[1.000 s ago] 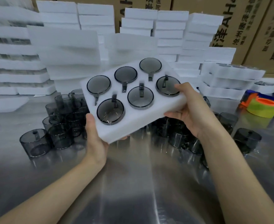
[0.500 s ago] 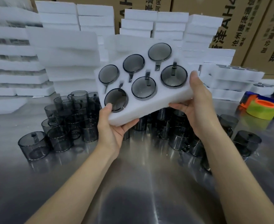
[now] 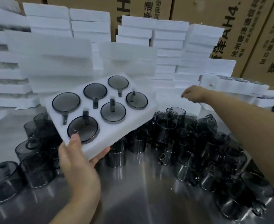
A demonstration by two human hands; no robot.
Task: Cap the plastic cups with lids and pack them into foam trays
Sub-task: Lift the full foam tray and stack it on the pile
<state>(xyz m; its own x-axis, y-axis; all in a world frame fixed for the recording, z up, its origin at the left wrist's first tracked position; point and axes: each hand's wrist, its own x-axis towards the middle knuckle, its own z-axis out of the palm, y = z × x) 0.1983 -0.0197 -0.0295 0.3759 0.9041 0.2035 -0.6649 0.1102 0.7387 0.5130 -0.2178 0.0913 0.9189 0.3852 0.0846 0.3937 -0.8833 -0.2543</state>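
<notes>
left hand (image 3: 78,160): bare, thumbnail short
right hand (image 3: 192,94): bare, blurred
left forearm (image 3: 71,212): bare
right forearm (image 3: 246,123): bare

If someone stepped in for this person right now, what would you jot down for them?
Left hand grips the full tray by its near corner, above the table.
Right hand reaches to the foam stacks on the right; grip unclear.
Done: six capped cups sit in the tray.
Left: set it aside, then cap and pack the loose cups on the table.
</notes>
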